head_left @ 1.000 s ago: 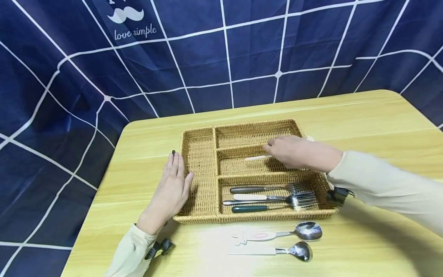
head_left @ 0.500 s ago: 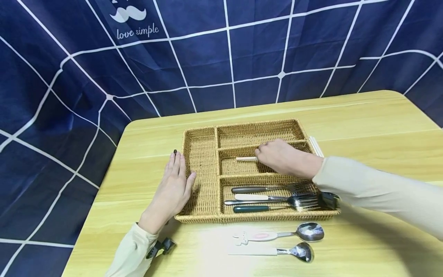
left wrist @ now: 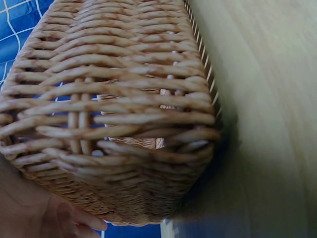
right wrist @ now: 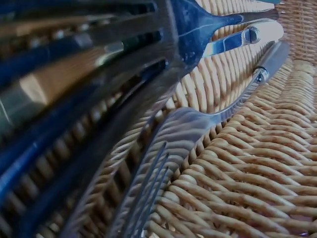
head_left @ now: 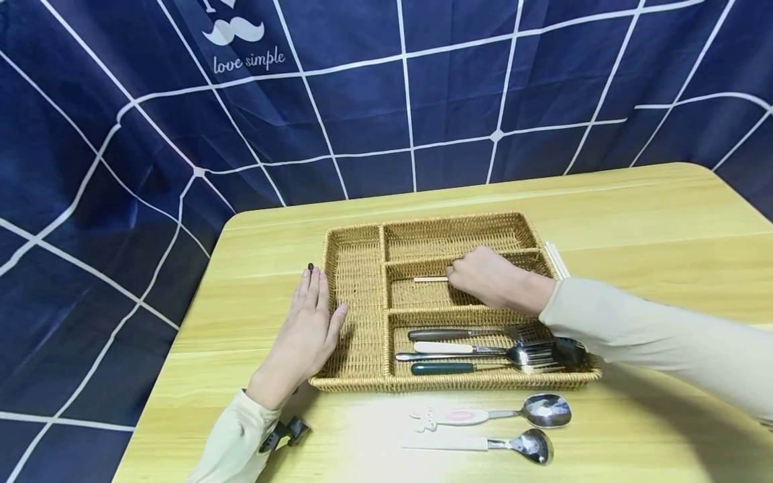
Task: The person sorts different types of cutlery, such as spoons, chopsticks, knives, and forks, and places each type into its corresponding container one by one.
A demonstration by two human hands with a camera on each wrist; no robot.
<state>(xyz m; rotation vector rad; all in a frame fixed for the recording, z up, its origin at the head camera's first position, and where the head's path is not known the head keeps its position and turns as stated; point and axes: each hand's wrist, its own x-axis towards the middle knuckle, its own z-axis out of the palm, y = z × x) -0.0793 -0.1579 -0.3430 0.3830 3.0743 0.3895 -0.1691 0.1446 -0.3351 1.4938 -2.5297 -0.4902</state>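
At the far left hangs dark blue cloth (head_left: 72, 302) with white lines, and next comes the yellow wooden table (head_left: 241, 282). A black camera (head_left: 285, 435) is on the left wrist. The left hand (head_left: 304, 335) is flat, with straight fingers, and it touches the left side of the brown woven cutlery tray (head_left: 453, 384); it is not holding tight. The tray has one long part on the left and three wide parts beside it. In the wide part nearest the person lie forks (head_left: 461, 349), with brown, white, silver and green handles; their metal ends overlap. On the table just in front of the tray are a white-handled spoon (head_left: 459, 443) and, just behind it, a bunny spoon (head_left: 465, 416) with a pink patch. In the middle wide part is a thin pale stick (head_left: 430, 279). The right hand (head_left: 489, 275) is curled over one end and grips it, but its fingertips are hidden. Past it, white sticks (head_left: 557, 260) lie just beside the tray's right side.
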